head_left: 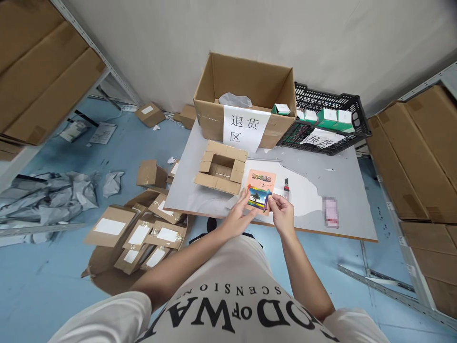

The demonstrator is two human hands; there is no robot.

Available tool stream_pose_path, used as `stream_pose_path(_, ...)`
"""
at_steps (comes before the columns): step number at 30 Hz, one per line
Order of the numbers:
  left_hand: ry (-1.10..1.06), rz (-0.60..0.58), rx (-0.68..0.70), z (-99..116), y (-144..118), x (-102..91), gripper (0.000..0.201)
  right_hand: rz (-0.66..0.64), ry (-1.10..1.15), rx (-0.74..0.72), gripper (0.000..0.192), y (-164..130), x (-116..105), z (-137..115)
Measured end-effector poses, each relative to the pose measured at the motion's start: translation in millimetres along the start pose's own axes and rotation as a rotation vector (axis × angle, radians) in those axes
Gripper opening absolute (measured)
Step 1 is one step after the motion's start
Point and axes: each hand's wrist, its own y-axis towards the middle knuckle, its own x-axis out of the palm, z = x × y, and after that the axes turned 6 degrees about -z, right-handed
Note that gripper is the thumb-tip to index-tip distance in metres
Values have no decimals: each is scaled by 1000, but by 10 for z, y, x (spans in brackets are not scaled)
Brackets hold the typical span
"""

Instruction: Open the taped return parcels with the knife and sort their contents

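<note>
Pixelated pink item (331, 212) at right of desk (185, 190): I cannot identify it. Large carton (211, 121), far side: its front wall hides part of the contents. I have the left hand (235, 216) clamped on the lower left of the pink printed card (263, 180), covering that corner; right hand (283, 213) pinches its right edge. Card is over the desk's near side, right of the small open carton (216, 182).
</note>
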Motion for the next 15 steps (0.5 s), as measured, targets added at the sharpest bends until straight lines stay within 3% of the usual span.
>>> stream_pose_path(7, -295, -29, 50, 78, 51, 210, 68, 13, -536, -317, 25, -166, 228, -39)
stream_pose_path(11, -408, 36, 87, 58, 35, 210, 54, 2, -821, -532, 26, -247, 373, -54)
stream_pose_path(15, -593, 112, 13, 12, 14, 207, 39, -12, -985, -609, 30, -304, 464, -63)
